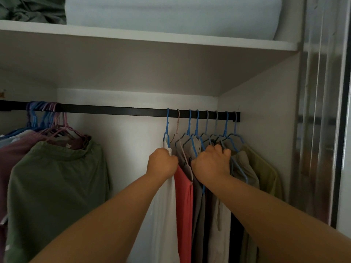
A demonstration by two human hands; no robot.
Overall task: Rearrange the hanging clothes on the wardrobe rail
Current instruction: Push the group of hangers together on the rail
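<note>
A black wardrobe rail point(117, 110) runs across the wardrobe. At its right end hang several garments on blue and pale hangers point(197, 123): a white garment point(165, 205), a red one point(183, 202), grey and dark ones, a beige one point(245, 168) and an olive-yellow one point(266, 173). My left hand point(162, 163) grips the white garment at its hanger's shoulder. My right hand point(211, 161) is curled round the shoulders of the middle hangers with the grey and dark clothes. At the rail's left end a second bunch hangs, with a green garment point(57, 186) in front.
A white shelf point(144, 37) above the rail carries a pale blue rolled bundle point(171, 14) and green fabric point(32, 8). The wardrobe's right side wall point(266, 103) stands just beyond the last hanger. A sliding door frame point(322, 111) is at the far right. Bare rail lies between the two bunches.
</note>
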